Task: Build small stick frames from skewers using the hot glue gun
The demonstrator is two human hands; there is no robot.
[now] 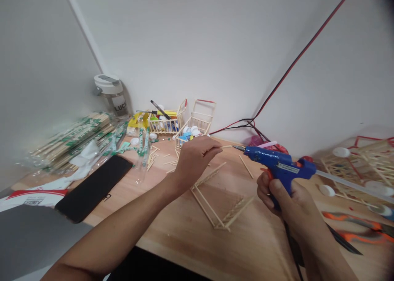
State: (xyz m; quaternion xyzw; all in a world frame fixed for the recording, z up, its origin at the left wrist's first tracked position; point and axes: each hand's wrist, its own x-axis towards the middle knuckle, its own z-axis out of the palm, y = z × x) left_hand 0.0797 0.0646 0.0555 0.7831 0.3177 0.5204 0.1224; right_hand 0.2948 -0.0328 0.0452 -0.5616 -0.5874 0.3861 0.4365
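Observation:
My left hand [197, 162] pinches a thin wooden stick [226, 147] between its fingertips, and the stick's far end lies close to the metal nozzle of a blue hot glue gun [278, 168]. My right hand [292, 203] is wrapped around the gun's grip, with a pale glue stick [347, 181] running out of the gun's back. Below both hands, a flat ladder-like frame of wooden sticks [218, 199] lies on the wooden tabletop [172, 248]. The frame touches neither hand.
Small stick-built carts [197, 119] holding bottle caps stand at the back, among loose sticks. Wrapped stick bundles [74, 141], a black phone [94, 188] and a bottle [112, 94] lie left. Orange-handled pliers [353, 227] and a larger stick structure [363, 166] sit right.

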